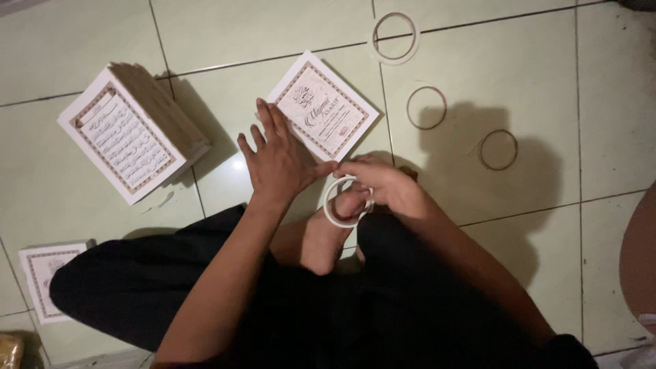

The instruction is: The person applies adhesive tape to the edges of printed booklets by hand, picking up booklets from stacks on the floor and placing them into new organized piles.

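A white tape roll (347, 202) is held upright just above the person's bare foot (326, 236), near the middle of the view. The roll is pinched at its upper right edge by the right hand (383, 186), whose fingers are closed on the ring; the grip is firm on the roll. The left hand (279, 158) is laid flat, fingers spread, with its fingertips on the lower corner of a square white booklet (322, 106) with an ornamental border. Its grip is released; nothing is grasped by it, and its thumb is brought up against the right hand's fingertips at the top of the roll.

The booklet is seen lying on the pale green tiled floor (519, 61), rotated diagonally. To the left, a thick stack of similar booklets (133, 131) is seen, also rotated, well apart from the hands. A further booklet (42, 279) is partly covered by the person's dark trousers at lower left.

On the floor to the upper right, three empty rings are noted: a white ring (394, 37) farthest away, a thin brown ring (426, 107) nearer, and another brown ring (498, 149) beside the person's shadow. All three lie flat and apart from one another.
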